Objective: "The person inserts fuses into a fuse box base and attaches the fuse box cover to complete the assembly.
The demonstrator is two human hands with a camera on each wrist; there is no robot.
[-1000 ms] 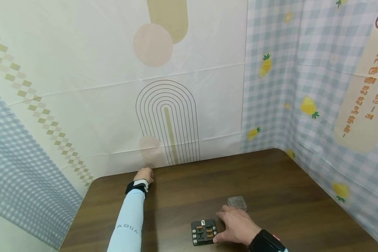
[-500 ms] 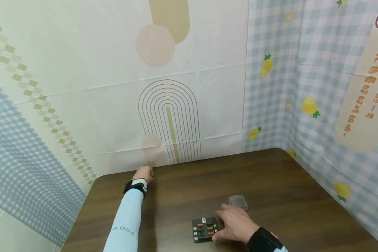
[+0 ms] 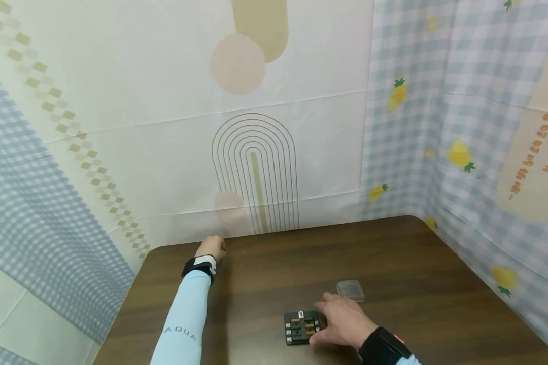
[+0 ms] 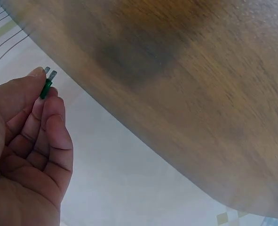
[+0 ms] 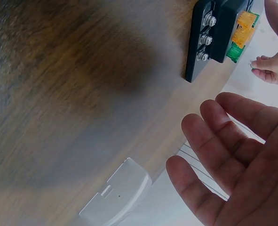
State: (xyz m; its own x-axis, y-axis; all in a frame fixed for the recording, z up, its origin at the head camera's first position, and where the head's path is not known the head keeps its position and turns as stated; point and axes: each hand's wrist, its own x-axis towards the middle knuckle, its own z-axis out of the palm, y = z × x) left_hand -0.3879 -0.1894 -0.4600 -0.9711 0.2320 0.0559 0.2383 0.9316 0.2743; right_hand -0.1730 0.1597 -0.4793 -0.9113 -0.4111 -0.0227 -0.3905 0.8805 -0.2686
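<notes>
At the table's far left edge, my left hand (image 3: 211,247) pinches a green blade fuse (image 4: 45,89) between thumb and fingertips. Two metal prongs of the fuse point up, away from the palm, in the left wrist view. A black fuse block (image 3: 296,330) lies flat near the front of the table, with orange and green fuses seated in it and screw terminals along its sides. Beside it rests my right hand (image 3: 345,320), fingers spread and loosely bent, holding nothing. Its thumb tip overlaps the block's right edge in the head view.
A clear plastic cover (image 3: 352,290) lies on the brown wooden table (image 3: 420,284), just beyond the right fingers. Patterned cloth (image 3: 319,152) hangs behind the table's far edge and along both sides.
The head view has turned slightly left, so the table and its things sit further right in the picture. Both hands keep about the same places over the table.
</notes>
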